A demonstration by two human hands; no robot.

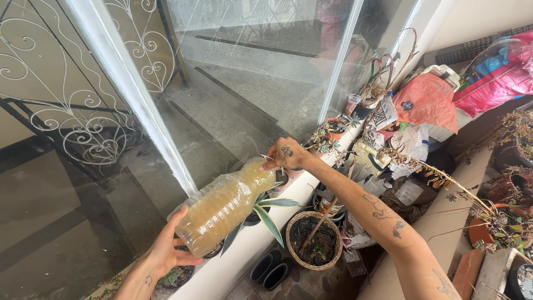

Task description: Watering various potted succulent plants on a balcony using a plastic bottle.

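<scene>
A clear plastic bottle (225, 204) filled with cloudy yellowish liquid lies almost level above the white window ledge (250, 244). My left hand (166, 250) cups its base from below. My right hand (286, 155) is closed around its neck and cap end, which points toward small potted plants on the ledge. Under the bottle stands a striped green-and-white leafy plant (266, 214).
A wicker pot (313, 240) with dark soil and a stick sits below the ledge, next to black shoes (271, 270). Small succulents (327, 139), orange and pink plastic bags (427, 100), papers and dry plants (499, 211) crowd the right side. A large window pane (250, 72) fills the left.
</scene>
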